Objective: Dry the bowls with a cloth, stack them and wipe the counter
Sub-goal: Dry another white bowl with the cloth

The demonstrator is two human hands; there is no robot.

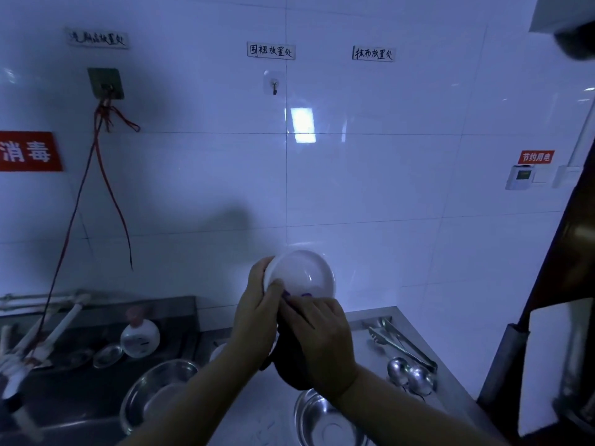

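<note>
I hold a white bowl (pixel 304 273) up in front of the tiled wall, its hollow tilted toward me. My left hand (pixel 256 313) grips its left rim, thumb inside the bowl. My right hand (pixel 322 336) grips a dark cloth (pixel 288 365) and presses it against the bowl's lower rim; the cloth hangs down below both hands. On the steel counter (pixel 428 342) below, a steel bowl (pixel 325 420) sits at the bottom middle. A larger steel bowl (pixel 154 391) lies to its left by the sink.
Metal tongs (pixel 399 342) and two ladles (pixel 410 376) lie on the counter's right part. A sink area on the left holds a white round bottle (pixel 140 338), a small steel dish (pixel 108 355) and white pipes. A dark cabinet edge stands at far right.
</note>
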